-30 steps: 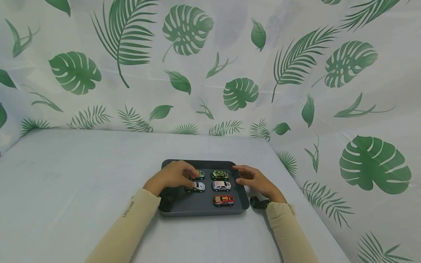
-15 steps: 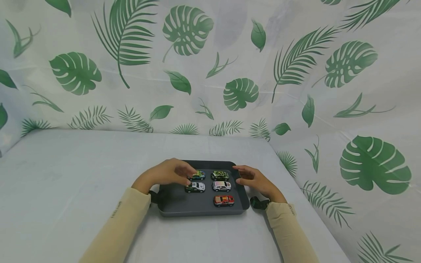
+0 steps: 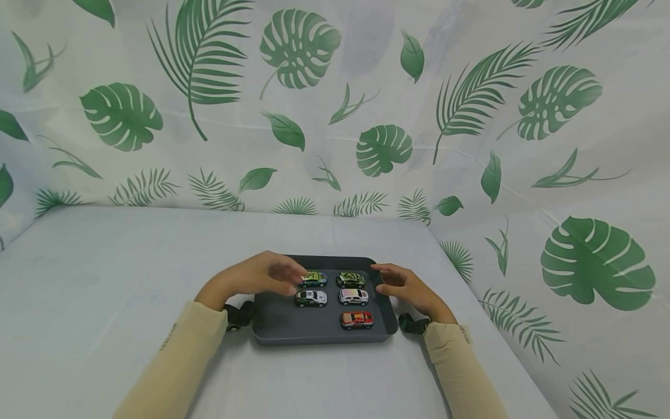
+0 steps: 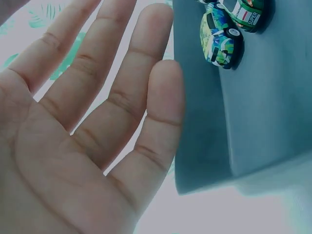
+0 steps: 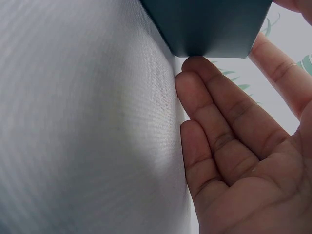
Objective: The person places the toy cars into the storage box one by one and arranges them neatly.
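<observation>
A dark grey tray (image 3: pixel 309 334) holds several toy cars. A blue, green and yellow toy car (image 3: pixel 313 280) and a white toy car (image 3: pixel 311 299) with dark markings stand on its left. To their right are a green camouflage car (image 3: pixel 350 280), a white car with a pink patterned roof (image 3: pixel 353 297) and a red car (image 3: pixel 357 320). My left hand (image 3: pixel 256 276), fingers spread and nothing held in the left wrist view, hovers by the tray's left side. My right hand (image 3: pixel 410 288) rests at the tray's right rim, its fingers extended along the outside.
A white cloth covers the table (image 3: pixel 120 302). Behind and to the right hangs a leaf-patterned curtain (image 3: pixel 324 116). Each wrist wears a dark strapped device, such as the left wrist device (image 3: pixel 241 315).
My left hand has drawn back leftward, away from the white and blue-green cars, which now show more fully in their places. My right hand stays at the tray's rim.
</observation>
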`<state>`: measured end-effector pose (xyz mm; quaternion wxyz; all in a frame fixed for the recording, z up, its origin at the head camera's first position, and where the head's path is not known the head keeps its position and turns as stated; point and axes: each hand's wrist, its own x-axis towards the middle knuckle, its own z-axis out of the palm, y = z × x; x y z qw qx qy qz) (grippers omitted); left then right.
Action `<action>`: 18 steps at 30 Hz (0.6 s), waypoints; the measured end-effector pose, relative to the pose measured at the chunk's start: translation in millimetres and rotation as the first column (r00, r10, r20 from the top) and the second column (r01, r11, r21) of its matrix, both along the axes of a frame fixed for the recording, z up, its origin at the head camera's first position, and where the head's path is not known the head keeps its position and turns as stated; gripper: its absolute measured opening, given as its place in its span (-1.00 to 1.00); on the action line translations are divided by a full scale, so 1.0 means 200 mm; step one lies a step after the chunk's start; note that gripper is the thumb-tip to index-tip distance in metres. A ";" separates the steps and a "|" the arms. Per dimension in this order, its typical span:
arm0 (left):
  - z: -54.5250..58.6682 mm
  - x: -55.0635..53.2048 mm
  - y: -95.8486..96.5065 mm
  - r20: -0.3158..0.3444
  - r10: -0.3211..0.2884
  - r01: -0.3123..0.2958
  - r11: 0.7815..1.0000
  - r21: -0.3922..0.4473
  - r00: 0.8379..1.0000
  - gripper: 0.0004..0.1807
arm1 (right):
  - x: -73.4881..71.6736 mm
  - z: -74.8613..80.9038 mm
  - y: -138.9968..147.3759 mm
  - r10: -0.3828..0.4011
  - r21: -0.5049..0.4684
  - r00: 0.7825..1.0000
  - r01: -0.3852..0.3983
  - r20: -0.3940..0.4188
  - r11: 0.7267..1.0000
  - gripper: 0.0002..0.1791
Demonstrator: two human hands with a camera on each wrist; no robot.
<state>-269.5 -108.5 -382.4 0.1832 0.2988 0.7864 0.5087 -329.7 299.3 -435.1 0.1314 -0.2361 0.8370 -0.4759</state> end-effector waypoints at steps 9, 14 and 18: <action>0.00 0.04 -0.06 0.013 0.010 -0.010 1.000 0.010 1.000 -0.44 | 0.00 0.00 0.00 0.000 -0.001 1.000 0.000 0.004 1.000 -0.32; 0.00 0.05 -0.10 0.036 0.013 -0.014 0.999 0.033 0.999 -0.43 | 0.00 0.01 -0.01 0.000 0.007 1.000 0.000 0.000 1.000 -0.32; 0.00 0.07 -0.12 0.058 0.014 -0.017 0.998 0.057 0.998 -0.43 | 0.01 0.01 -0.01 -0.015 0.031 1.000 0.015 -0.013 0.999 -0.33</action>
